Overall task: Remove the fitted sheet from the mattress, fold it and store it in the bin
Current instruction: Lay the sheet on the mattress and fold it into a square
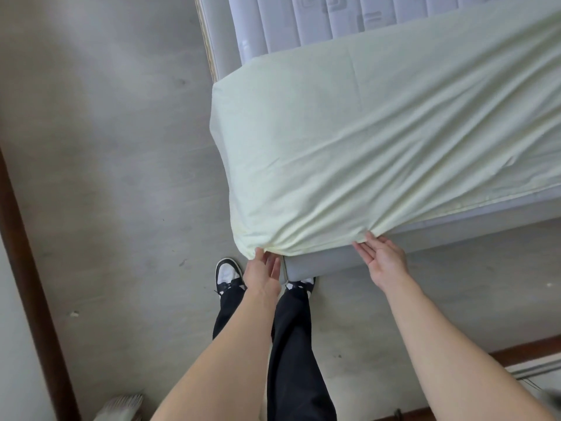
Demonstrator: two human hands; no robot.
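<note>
- Head view: pale yellow cotton fitted sheet (379, 141) covers the near corner of the white quilted mattress (303, 19); the far part lies bare.
- Left hand (264, 271), fingers straight, touches the gathered corner hem; nothing clamped.
- Right hand (382, 256), fingers apart, touches the hem above the grey padded bed frame (318, 264).
- Bin: not visible.
- Risk: the taut elastic may slip from ungripped fingers and snap back under the corner.

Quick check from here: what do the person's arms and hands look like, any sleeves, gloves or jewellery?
Both forearms are bare to the frame's edge, with no sleeves in view. The left hand and right hand wear no gloves, and no rings, watch or bracelets show. Below them are black trousers and black-and-white sneakers.
</note>
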